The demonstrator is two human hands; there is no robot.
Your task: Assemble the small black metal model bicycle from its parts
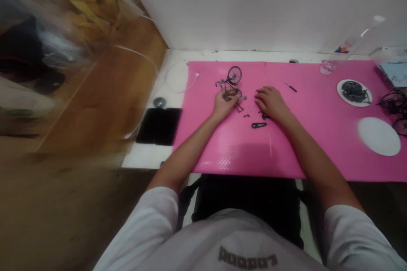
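Observation:
My left hand (pixel 225 100) is closed around a small black model bicycle (pixel 234 76), its spoked wheel standing up beyond my fingers. Part of the bicycle is hidden by the hand. To its right, my right hand (pixel 269 100) rests low over the pink mat with fingers apart, close to some tiny parts; nothing shows in its grasp. Between and below the hands lie several small black pieces, among them a chain-guard-like part (pixel 259 125) and a small bent piece (pixel 246 115). Some dark bits are partly covered by my right hand.
A small screwdriver (pixel 290 87) lies right of my right hand on the pink mat (pixel 241 148). Farther right are a plate of black parts (pixel 354 92), a white plate (pixel 379 136) and more black model wheels (pixel 393 103). A black flat object (pixel 159 126) sits left.

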